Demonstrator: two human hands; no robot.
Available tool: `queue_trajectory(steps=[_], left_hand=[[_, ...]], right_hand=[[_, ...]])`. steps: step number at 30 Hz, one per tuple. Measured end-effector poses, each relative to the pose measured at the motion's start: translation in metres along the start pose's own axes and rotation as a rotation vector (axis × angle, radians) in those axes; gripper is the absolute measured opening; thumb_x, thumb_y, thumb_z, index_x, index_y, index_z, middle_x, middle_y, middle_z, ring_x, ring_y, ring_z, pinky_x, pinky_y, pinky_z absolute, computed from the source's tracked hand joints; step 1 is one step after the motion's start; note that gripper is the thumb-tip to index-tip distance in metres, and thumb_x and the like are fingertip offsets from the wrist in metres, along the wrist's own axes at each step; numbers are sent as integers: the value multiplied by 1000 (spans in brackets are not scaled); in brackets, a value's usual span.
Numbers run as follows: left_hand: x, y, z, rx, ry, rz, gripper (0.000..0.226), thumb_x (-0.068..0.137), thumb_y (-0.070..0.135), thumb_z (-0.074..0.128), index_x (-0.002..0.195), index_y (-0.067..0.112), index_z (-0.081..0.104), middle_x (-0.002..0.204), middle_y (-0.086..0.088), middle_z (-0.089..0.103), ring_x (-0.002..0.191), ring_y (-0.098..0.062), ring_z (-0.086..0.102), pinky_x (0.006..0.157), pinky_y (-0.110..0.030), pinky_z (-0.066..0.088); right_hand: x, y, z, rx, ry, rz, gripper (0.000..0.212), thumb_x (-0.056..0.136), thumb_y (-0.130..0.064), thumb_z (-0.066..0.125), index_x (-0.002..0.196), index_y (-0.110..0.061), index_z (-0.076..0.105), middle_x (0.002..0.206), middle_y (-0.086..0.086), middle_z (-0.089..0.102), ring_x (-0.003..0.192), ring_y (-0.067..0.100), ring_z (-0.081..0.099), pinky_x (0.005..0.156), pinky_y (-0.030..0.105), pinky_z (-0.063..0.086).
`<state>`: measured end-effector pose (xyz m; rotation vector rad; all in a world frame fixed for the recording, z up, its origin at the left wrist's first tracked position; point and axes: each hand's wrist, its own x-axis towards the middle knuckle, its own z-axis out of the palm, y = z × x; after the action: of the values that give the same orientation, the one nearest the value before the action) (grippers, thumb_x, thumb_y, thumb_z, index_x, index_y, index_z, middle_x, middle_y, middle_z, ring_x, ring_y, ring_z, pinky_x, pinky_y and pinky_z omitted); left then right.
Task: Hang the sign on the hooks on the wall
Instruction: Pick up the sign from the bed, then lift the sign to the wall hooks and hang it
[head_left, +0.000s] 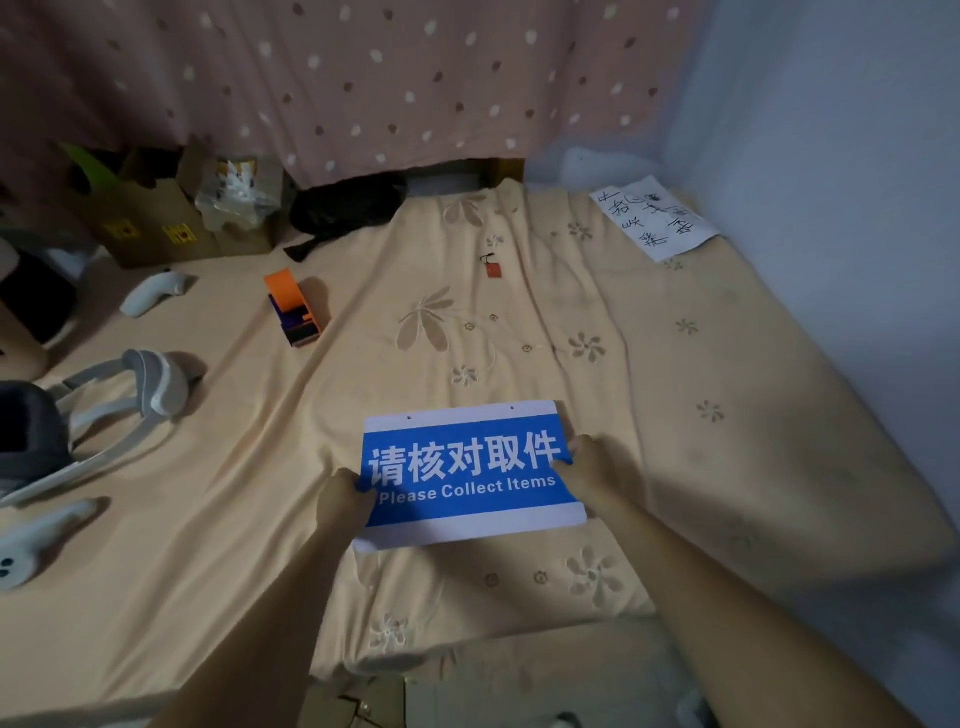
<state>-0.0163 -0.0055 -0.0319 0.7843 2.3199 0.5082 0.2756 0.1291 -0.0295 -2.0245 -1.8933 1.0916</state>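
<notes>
A blue and white sign (467, 475) reading "Please Collect Items" lies over the beige flowered bedsheet (467, 322), near the middle of the view. It has two small holes along its top white strip. My left hand (343, 501) grips its left edge, and my right hand (589, 462) grips its right edge. The pale wall (841, 182) rises on the right; no hooks show on it.
An orange tape dispenser (293, 306) stands on the bed at the upper left. A headset (78, 415) and two white controllers (156, 293) lie at the left. Cardboard boxes (150, 218) sit at the back left, a handwritten paper (654, 218) at the back right.
</notes>
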Motion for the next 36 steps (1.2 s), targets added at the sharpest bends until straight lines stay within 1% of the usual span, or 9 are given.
queue_trajectory(steps=[4, 9, 14, 21, 24, 27, 30, 32, 36], left_hand=[[-7, 42, -24, -248, -17, 19, 24, 83, 16, 63, 98, -2, 57, 98, -19, 66, 87, -35, 62, 70, -37, 45], [-23, 113, -56, -575, -46, 54, 19, 86, 16, 64, 78, 13, 47, 100, -22, 59, 92, -36, 57, 85, -53, 48], [-60, 194, -76, -721, -125, 156, 24, 87, 13, 62, 71, 16, 44, 85, -15, 60, 87, -33, 55, 75, -44, 44], [-114, 311, -90, -793, -337, 369, 27, 87, 14, 63, 70, 18, 43, 97, -16, 62, 89, -33, 59, 94, -54, 49], [-154, 364, -87, -815, -425, 466, 24, 89, 12, 61, 74, 19, 44, 85, -5, 57, 78, -24, 57, 88, -44, 49], [-194, 413, -76, -768, -514, 572, 26, 89, 11, 60, 72, 20, 42, 82, -7, 55, 82, -26, 56, 86, -46, 48], [-241, 456, -58, -749, -597, 678, 28, 89, 8, 59, 70, 19, 41, 81, -8, 54, 78, -26, 54, 78, -42, 47], [-280, 482, -43, -735, -659, 732, 27, 89, 9, 59, 71, 18, 42, 84, -8, 56, 74, -22, 55, 80, -42, 48], [-358, 533, -12, -695, -754, 867, 25, 89, 12, 59, 72, 18, 41, 92, -10, 59, 81, -24, 57, 89, -47, 48]], right_hand=[[-8, -21, -40, 235, 115, -3, 22, 85, -17, 62, 95, -7, 45, 93, 12, 62, 77, 27, 64, 59, 34, 51], [-26, -37, -106, 447, 263, 39, 35, 83, -26, 69, 100, -1, 52, 92, 8, 67, 69, 16, 62, 51, 24, 40], [-54, -39, -184, 638, 428, -22, 25, 80, -22, 72, 86, -12, 50, 94, 9, 71, 81, 24, 70, 60, 29, 51], [-114, -32, -301, 769, 662, -69, 28, 81, -19, 72, 102, -11, 54, 89, 0, 66, 82, 22, 67, 69, 33, 55], [-144, -14, -345, 865, 773, -74, 29, 80, -19, 72, 106, -10, 61, 102, 9, 71, 87, 26, 71, 80, 44, 59], [-183, 12, -387, 886, 903, -75, 29, 81, -19, 72, 106, -10, 62, 104, 12, 72, 88, 29, 71, 82, 47, 59], [-225, 42, -428, 884, 1033, -82, 17, 81, -23, 71, 92, -18, 59, 102, 13, 72, 88, 31, 72, 83, 53, 57], [-257, 58, -454, 883, 1128, -92, 15, 84, -23, 69, 87, -22, 54, 103, 13, 71, 86, 30, 71, 82, 52, 58], [-322, 92, -503, 849, 1296, -129, 22, 90, -25, 63, 100, -13, 47, 108, 14, 68, 79, 21, 68, 73, 37, 57]])
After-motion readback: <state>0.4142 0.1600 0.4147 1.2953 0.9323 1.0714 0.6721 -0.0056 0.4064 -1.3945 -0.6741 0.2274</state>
